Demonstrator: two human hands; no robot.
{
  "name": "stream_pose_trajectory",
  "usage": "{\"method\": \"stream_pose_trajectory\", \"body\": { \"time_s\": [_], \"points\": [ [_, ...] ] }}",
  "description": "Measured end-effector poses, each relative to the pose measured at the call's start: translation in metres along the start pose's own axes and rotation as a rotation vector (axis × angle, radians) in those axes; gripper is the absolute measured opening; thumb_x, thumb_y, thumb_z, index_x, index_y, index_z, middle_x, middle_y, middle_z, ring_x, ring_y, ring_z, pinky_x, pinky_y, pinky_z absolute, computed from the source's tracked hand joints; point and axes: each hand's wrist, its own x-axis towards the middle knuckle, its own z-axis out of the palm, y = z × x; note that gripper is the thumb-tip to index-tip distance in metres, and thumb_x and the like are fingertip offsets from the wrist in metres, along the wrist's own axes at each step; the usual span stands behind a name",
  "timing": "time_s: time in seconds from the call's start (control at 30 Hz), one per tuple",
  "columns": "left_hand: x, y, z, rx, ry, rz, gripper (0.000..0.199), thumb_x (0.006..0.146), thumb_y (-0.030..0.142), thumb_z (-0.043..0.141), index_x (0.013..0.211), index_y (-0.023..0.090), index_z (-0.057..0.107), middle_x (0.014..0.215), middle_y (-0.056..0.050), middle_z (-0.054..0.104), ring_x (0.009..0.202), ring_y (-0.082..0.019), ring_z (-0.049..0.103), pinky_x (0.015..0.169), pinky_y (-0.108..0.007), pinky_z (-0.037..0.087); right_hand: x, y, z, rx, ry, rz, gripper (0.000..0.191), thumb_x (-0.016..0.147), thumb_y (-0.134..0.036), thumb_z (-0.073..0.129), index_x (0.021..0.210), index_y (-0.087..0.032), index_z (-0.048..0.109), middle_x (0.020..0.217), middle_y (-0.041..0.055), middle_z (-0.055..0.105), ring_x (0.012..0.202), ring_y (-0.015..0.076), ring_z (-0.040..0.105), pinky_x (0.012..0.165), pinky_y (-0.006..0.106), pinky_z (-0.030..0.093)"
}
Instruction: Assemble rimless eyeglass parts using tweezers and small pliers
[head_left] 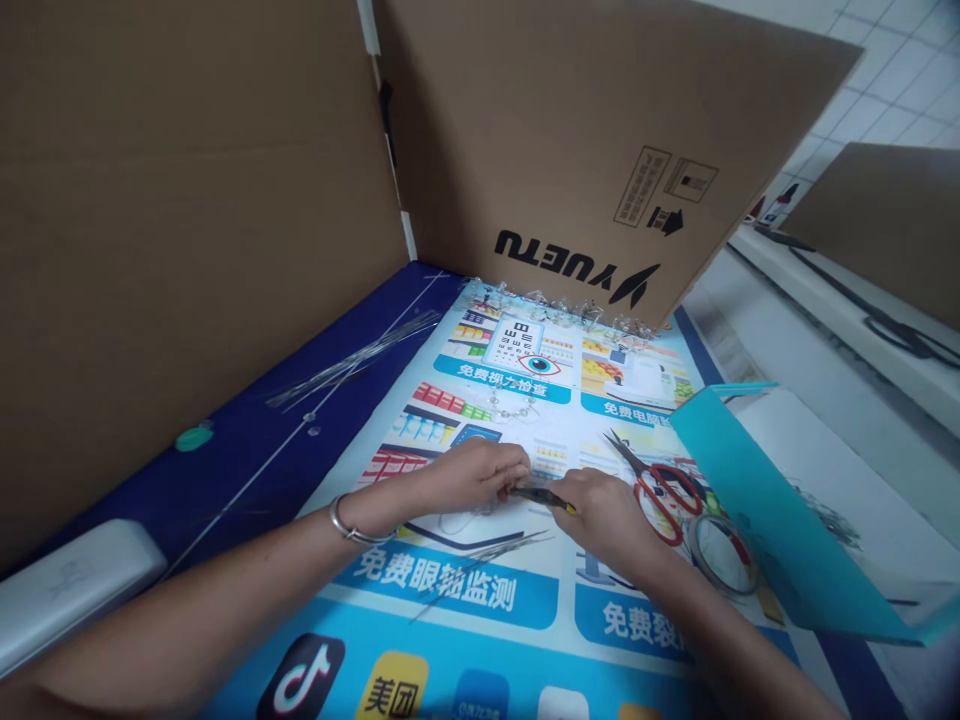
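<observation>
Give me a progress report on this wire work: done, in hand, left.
Looks done: clear, glittering wire pieces lie heaped along the poster's far edge. In hand: the right hand grips a slim black-and-yellow tool beside the left hand, with a thin wire loop beneath. Left: a bundle of straight wires lies on the blue mat.

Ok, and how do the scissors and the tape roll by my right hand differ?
The scissors have red loop handles and dark pointed blades, while the tape roll is a clear ring with no blades. The scissors are elongated; the tape roll is round and compact. Both lie on the printed poster beside the right hand.
</observation>
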Motion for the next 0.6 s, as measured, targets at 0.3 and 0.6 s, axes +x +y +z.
{"method": "stream_pose_trajectory", "body": {
  "time_s": [0.3, 0.6],
  "points": [
    [-0.002, 0.008, -0.001, 0.108, -0.039, 0.023, 0.023, 0.087, 0.023, 0.033, 0.084, 0.018, 0.056, 0.070, 0.001, 0.060, 0.063, -0.010, 0.052, 0.060, -0.019, 0.034, 0.001, 0.003, -0.004, 0.065, -0.037, 0.023, 0.012, 0.076, -0.022, 0.048, 0.078, -0.023, 0.061, 0.073, -0.0015, 0.060, 0.071, 0.0126, 0.053, 0.057, 0.022, 0.026],
    [0.001, 0.002, 0.004, -0.188, 0.043, -0.025, 0.024, 0.087, 0.028, 0.036, 0.091, 0.018, 0.057, 0.070, 0.000, 0.062, 0.066, -0.010, 0.056, 0.063, -0.019, 0.039, 0.002, 0.011, -0.005, 0.286, -0.042, 0.009, 0.014, 0.077, -0.022, 0.049, 0.081, -0.023, 0.062, 0.074, -0.0014, 0.060, 0.069, 0.0118, 0.052, 0.058, 0.020, 0.030]
  ]
}}
